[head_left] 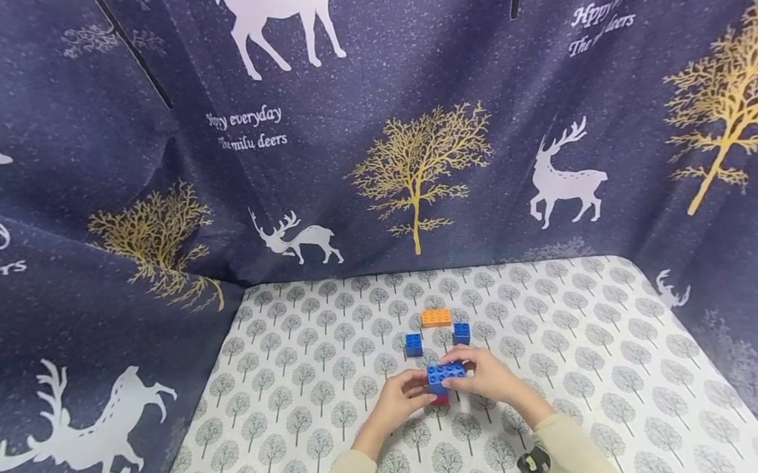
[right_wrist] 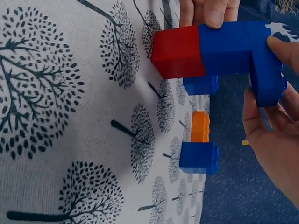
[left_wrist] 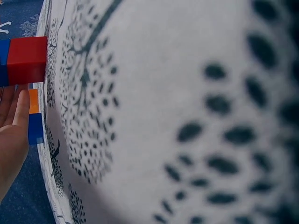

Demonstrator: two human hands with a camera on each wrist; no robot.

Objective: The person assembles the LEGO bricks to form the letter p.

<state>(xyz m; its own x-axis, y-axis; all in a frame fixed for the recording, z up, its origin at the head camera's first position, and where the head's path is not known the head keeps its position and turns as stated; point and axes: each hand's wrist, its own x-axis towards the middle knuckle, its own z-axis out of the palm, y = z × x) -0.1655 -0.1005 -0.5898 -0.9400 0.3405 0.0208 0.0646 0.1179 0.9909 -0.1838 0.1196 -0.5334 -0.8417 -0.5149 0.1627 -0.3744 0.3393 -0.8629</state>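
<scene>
In the right wrist view, a red block (right_wrist: 177, 52) forms the bottom of a small stack, with a smaller blue block (right_wrist: 224, 50) above it. Across the top lies a long blue brick (right_wrist: 266, 70), its one end jutting out past the stack. My right hand (head_left: 490, 380) pinches this long brick between thumb and fingers. From the other side my left hand (head_left: 397, 402) holds the stack below it, thumb against the blue block. The red block's foot is close to the cloth; whether it touches cannot be told.
Beyond the hands stand two small blue blocks, one at left (head_left: 413, 345) and one at right (head_left: 462, 333). An orange brick (head_left: 436, 317) lies farther back between them. A tree-patterned cloth (head_left: 287, 422) covers the table, and a dark blue curtain (head_left: 362, 193) hangs behind it.
</scene>
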